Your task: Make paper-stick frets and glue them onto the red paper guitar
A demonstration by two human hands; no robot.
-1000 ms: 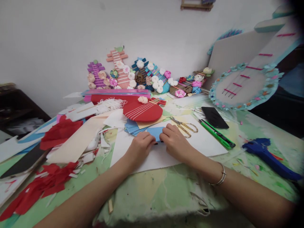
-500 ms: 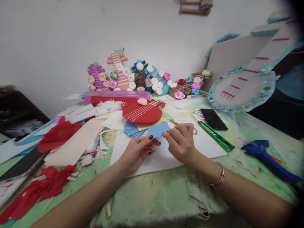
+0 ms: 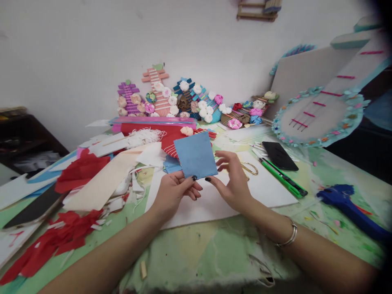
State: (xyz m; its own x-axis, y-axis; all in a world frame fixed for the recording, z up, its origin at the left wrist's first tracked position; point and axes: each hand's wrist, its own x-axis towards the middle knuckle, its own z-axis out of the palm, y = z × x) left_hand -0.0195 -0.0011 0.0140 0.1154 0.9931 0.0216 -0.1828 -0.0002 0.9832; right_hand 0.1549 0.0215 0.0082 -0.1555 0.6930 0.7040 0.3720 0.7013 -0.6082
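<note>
My left hand (image 3: 174,192) pinches the lower left corner of a square of blue paper (image 3: 196,156), thumb in front and fingers behind. The paper stands nearly upright, its broad face toward me. My right hand (image 3: 234,183) is beside its right edge with thumb and fingers spread. Its thumb tip lies close to the lower right corner; whether it touches, I cannot tell. Behind the square, more blue paper pieces (image 3: 172,164) lie partly hidden, as does a red lute-shaped craft piece (image 3: 168,145) with white strings. Under both hands lies a white board (image 3: 190,210).
Gold-handled scissors (image 3: 250,168), a green cutter knife (image 3: 283,179), a black phone (image 3: 280,156) and a blue glue gun (image 3: 352,208) lie to the right. Red crepe paper (image 3: 82,169) and scraps cover the left. Flower-decorated crafts (image 3: 159,98) line the wall; a large instrument-shaped piece (image 3: 315,116) leans right.
The blue paper has gone from a narrow strip to a full square raised toward me. My right hand has loosened from a closed grip, its fingers now spread. The view has shifted slightly.
</note>
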